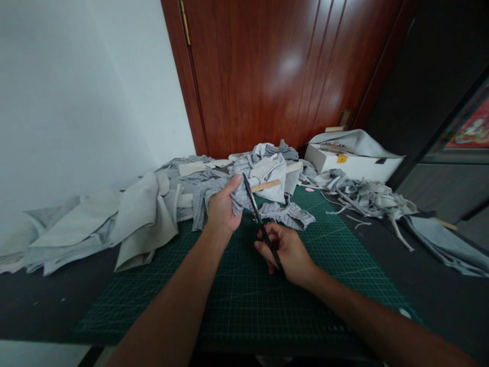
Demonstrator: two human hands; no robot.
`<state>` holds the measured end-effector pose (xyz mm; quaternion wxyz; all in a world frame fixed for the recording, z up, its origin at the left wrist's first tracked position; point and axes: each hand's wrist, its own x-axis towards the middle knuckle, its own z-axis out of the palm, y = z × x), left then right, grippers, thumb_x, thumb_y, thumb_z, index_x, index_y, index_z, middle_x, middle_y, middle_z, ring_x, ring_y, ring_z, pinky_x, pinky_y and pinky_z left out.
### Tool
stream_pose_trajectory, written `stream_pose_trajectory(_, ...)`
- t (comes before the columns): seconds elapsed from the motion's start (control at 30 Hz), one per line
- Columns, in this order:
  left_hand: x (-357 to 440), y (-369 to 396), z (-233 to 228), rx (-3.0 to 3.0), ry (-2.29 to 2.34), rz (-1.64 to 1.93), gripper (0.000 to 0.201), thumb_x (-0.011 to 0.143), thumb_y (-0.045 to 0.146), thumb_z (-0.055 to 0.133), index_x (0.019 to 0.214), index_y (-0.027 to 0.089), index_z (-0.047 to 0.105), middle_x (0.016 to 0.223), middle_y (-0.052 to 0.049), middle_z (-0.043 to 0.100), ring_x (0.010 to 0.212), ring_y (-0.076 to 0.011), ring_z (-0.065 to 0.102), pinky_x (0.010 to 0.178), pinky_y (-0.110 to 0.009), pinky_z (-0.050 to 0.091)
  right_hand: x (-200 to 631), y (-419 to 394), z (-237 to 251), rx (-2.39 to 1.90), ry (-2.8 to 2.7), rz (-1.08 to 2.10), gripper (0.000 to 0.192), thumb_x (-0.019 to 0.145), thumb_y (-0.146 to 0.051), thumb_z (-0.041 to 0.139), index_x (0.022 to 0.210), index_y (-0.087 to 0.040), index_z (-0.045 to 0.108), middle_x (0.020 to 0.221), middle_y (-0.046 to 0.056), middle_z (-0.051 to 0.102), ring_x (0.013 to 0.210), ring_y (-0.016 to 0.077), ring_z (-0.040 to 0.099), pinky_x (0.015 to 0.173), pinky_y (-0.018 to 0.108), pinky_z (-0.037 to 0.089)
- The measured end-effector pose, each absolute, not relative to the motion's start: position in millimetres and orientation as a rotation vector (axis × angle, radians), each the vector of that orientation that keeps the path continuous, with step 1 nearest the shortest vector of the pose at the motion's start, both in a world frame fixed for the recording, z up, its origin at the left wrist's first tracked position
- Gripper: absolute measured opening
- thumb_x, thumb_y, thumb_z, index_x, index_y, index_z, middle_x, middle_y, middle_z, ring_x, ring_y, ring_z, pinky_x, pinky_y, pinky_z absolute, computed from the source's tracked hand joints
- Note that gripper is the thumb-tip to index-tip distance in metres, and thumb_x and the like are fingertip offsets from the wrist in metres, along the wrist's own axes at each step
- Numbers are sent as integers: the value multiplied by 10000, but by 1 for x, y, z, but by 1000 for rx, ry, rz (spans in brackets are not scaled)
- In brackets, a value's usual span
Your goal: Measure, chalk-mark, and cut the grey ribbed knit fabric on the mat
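Observation:
My left hand (224,210) is closed on a bunched grey patterned fabric piece (202,199), thumb on top, above the green cutting mat (233,285). In my right hand (290,252) are dark scissors (254,204), pointing up and away to the left. Their blades are seen nearly edge-on and lie beside the right side of the held cloth; whether they touch it I cannot tell. A narrow strip of the same grey fabric (292,215) lies on the mat just beyond my right hand.
Pale fabric pieces (143,204) are piled at the left. A wooden ruler (267,185) pokes out of a cloth heap (263,163) at the back. At the right are a white box (355,167), tangled scraps (372,196) and folded grey cloth (445,242). A wooden door (255,71) stands behind.

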<state>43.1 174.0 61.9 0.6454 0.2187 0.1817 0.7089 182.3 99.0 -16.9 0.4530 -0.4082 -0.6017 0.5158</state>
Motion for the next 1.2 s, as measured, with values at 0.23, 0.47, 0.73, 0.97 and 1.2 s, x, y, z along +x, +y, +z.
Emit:
stream_pose_trajectory(0.23,40,178,59,460,441,1710,331,792,-1,725,1109,88,766,980,-111,835,1030,-288,804,1019,-435,621,185,97,-14,-998,-1533,1281,256,784,-357,757,907,-205,592,556,-116,566,330,74,487,317,176,356)
stream_pose_trajectory(0.47,40,181,57,441,459,1792,399,782,-22,728,1154,120,759,1049,-95,835,1016,-261,808,1022,-418,618,186,97,-13,-990,-1526,1309,272,775,-359,787,901,-208,599,578,-109,579,343,77,492,326,186,370)
stream_pose_trajectory(0.73,44,178,58,446,456,1735,382,765,20,764,1136,113,766,989,-96,837,1010,-285,810,1014,-434,623,186,97,-12,-983,-1511,1319,318,767,-360,828,925,-200,604,565,-113,567,346,76,475,331,183,365)
stream_pose_trajectory(0.97,47,172,63,466,453,1734,274,773,26,765,1034,106,783,898,-80,830,995,-292,811,1028,-445,617,186,96,-12,-951,-1490,1312,360,748,-378,865,921,-205,602,572,-111,563,353,74,470,337,182,373)
stream_pose_trajectory(1.2,50,172,64,448,497,1794,233,764,56,807,984,126,780,969,-71,836,1007,-281,808,1029,-438,619,186,96,-13,-949,-1539,1275,340,776,-397,838,923,-211,595,590,-102,577,363,80,492,341,190,379)
